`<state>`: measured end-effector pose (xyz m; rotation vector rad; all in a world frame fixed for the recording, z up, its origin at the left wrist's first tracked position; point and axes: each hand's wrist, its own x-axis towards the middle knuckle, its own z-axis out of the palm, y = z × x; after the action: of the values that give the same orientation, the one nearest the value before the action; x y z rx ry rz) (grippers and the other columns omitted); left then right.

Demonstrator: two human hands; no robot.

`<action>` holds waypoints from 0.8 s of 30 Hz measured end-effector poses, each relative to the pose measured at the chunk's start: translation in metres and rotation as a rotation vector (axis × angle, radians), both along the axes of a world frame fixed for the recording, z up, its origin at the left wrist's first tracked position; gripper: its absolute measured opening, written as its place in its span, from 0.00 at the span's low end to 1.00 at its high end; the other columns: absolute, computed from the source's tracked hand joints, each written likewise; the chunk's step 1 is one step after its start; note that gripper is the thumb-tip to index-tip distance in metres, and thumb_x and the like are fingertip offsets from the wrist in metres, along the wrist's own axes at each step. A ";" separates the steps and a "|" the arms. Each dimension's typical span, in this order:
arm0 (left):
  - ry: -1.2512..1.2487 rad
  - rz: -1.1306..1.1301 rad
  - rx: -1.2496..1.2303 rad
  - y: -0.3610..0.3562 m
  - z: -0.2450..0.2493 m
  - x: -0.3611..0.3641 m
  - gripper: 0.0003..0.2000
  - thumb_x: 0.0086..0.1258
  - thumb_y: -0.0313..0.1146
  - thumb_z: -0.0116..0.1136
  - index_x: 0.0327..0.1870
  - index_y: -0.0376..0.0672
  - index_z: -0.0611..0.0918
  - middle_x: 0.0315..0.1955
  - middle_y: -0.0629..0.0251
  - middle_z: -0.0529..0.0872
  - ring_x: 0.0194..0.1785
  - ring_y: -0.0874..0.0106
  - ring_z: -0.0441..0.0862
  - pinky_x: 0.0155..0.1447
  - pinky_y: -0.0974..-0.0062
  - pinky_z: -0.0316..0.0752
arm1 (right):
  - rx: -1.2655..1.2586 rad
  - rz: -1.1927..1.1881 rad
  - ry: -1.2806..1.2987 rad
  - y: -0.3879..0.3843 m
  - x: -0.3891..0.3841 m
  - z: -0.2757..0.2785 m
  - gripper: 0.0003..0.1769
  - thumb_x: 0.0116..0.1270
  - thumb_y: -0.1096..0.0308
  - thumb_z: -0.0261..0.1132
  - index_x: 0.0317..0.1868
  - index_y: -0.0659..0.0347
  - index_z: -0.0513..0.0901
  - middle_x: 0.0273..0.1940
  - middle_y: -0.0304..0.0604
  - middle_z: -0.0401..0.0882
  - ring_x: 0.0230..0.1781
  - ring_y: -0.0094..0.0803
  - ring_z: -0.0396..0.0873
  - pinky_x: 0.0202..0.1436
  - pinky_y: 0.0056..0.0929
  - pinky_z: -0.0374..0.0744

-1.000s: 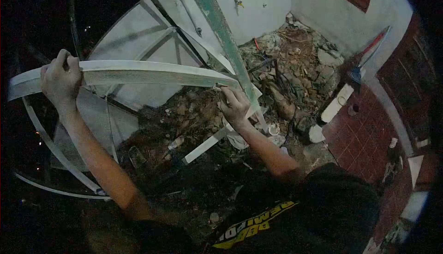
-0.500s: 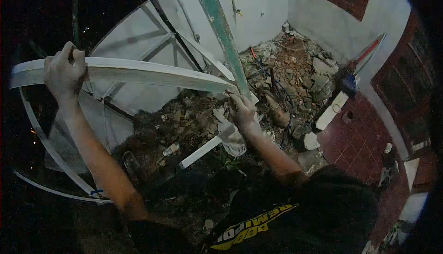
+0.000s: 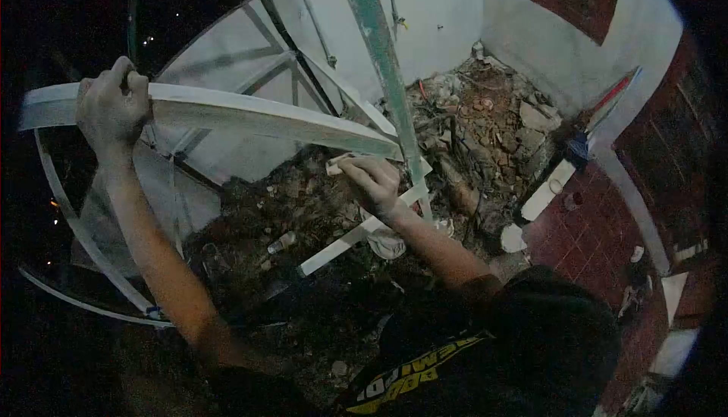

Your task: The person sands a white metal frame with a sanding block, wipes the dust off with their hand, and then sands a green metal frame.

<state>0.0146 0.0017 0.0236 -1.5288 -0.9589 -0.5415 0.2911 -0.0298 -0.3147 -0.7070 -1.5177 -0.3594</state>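
My left hand [image 3: 114, 110] is closed around a long white beam [image 3: 265, 117] near its left end, with the knuckles above the top edge. The beam looks bowed in this view and reaches right to a worn green post [image 3: 379, 53]. My right hand [image 3: 373, 182] is just below the beam's right part, its fingers pinching a small pale flat piece [image 3: 335, 165] whose kind I cannot make out. Both hands look dusty. Behind the right wrist, a white bar [image 3: 341, 249] slants down to the left.
Rubble and soil [image 3: 500, 129] cover the ground by the white wall [image 3: 440, 7]. White frame bars [image 3: 68, 212] curve at the left. A pale board [image 3: 547, 189] lies at the edge of the red tiled floor [image 3: 584, 242]. A clear plastic bottle [image 3: 281, 242] lies on the dirt.
My right hand has come off the beam's right end, moving down and left; the pale piece in its fingers now shows. The left hand keeps its hold, and the view has shifted slightly.
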 end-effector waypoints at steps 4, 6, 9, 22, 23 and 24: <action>0.005 0.011 -0.008 0.002 0.000 -0.005 0.10 0.66 0.42 0.49 0.30 0.47 0.77 0.21 0.65 0.79 0.27 0.65 0.75 0.39 0.64 0.70 | -0.014 -0.068 -0.032 0.012 0.007 -0.016 0.14 0.54 0.75 0.71 0.43 0.59 0.86 0.38 0.42 0.85 0.38 0.38 0.84 0.39 0.34 0.82; 0.028 -0.003 -0.013 0.002 0.004 -0.006 0.10 0.67 0.42 0.49 0.30 0.48 0.77 0.20 0.65 0.78 0.27 0.65 0.76 0.38 0.63 0.71 | -0.091 -0.153 -0.032 0.013 0.011 -0.020 0.14 0.53 0.76 0.71 0.42 0.59 0.86 0.37 0.43 0.85 0.37 0.39 0.84 0.38 0.35 0.82; 0.040 0.026 0.035 0.004 0.002 -0.010 0.10 0.67 0.42 0.48 0.30 0.49 0.78 0.20 0.66 0.78 0.27 0.65 0.76 0.39 0.63 0.72 | -0.065 -0.146 0.036 0.018 0.011 -0.018 0.16 0.50 0.77 0.71 0.42 0.58 0.86 0.37 0.42 0.85 0.35 0.39 0.84 0.37 0.35 0.81; 0.123 -0.017 -0.018 0.003 0.010 -0.021 0.10 0.71 0.41 0.48 0.32 0.51 0.79 0.22 0.69 0.79 0.28 0.68 0.78 0.41 0.68 0.74 | -0.212 -0.155 0.016 -0.002 0.049 -0.041 0.14 0.55 0.76 0.72 0.43 0.58 0.86 0.39 0.43 0.86 0.37 0.38 0.86 0.39 0.34 0.84; 0.124 -0.017 -0.028 0.005 0.009 -0.023 0.10 0.71 0.41 0.48 0.32 0.51 0.79 0.22 0.69 0.79 0.28 0.68 0.78 0.41 0.68 0.74 | -0.222 -0.154 0.017 -0.007 0.055 -0.052 0.14 0.55 0.76 0.72 0.43 0.58 0.86 0.39 0.43 0.86 0.37 0.38 0.86 0.39 0.34 0.84; 0.133 -0.010 -0.026 0.006 0.010 -0.024 0.10 0.71 0.41 0.48 0.32 0.51 0.79 0.22 0.68 0.79 0.28 0.68 0.78 0.41 0.67 0.74 | -0.289 -0.184 0.038 -0.008 0.062 -0.068 0.14 0.55 0.76 0.72 0.43 0.57 0.86 0.40 0.44 0.87 0.37 0.38 0.86 0.39 0.33 0.84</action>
<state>-0.0099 0.0078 0.0339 -1.5735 -0.8599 -0.4301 0.3533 -0.0376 -0.3830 -1.0806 -1.4871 -0.2644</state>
